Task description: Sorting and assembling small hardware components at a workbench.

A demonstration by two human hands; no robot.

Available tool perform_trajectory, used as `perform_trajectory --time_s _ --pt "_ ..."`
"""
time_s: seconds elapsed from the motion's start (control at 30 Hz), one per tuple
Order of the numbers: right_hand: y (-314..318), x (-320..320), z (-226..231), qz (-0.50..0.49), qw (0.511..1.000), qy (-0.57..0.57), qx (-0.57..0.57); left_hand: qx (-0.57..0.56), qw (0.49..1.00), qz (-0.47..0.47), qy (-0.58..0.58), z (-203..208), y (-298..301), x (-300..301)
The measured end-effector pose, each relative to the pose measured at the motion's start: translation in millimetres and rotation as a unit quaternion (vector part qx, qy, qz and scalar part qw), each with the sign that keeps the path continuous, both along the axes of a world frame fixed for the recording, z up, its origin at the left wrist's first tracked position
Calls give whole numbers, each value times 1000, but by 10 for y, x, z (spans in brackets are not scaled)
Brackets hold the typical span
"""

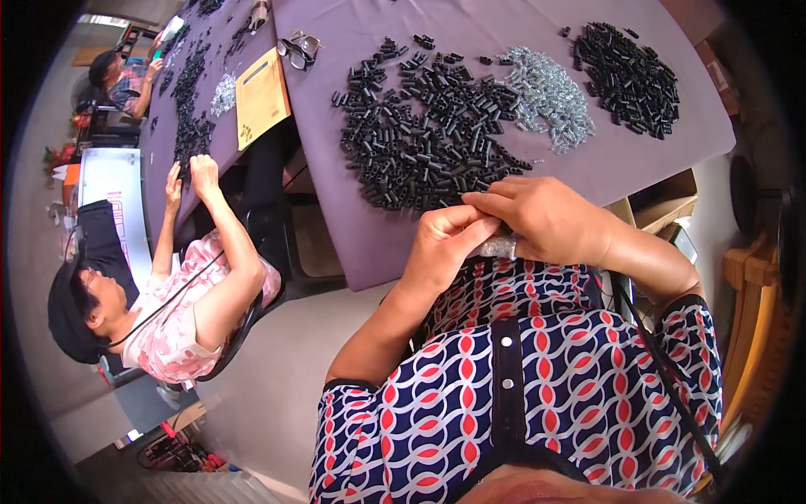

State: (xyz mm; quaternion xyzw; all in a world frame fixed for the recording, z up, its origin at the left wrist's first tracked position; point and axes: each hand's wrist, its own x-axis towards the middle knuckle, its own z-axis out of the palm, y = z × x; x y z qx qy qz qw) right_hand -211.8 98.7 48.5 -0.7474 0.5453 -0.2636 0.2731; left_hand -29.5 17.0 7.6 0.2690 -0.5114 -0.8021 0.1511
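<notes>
A large heap of small black tubular pieces [420,134] is being left loose on the purple-grey cloth-covered table [504,25], much apparently remaining. Below, the left hand's [443,244] fingers are being pinched together; the right hand's [541,217] grip is being hidden, anything held cannot be told. Rightward, a shiny silvery small-piece heap [550,101] is being flanked by a smaller black-piece heap [630,80], possibly finished.

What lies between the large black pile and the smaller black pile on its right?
In the head view, a heap of small silvery pieces lies between the large black pile and the smaller black pile.
</notes>
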Motion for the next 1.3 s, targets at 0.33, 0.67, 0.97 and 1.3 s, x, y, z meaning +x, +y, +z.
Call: perform_trajectory --time_s 0.33,0.67,0.97,1.3 --pt "-42 149 -47 -78 996 -6 44 24 992 89 91 -92 -2 -42" --pt "-91 199 -65 -60 987 -124 82 -43 990 111 71 4 -50 -24" --pt "-100 272 -20 -23 986 -154 62 -45 992 100 65 47 -44 72" --pt "-87 221 76 -34 988 83 -124 29 998 25 43 91 -245 92"
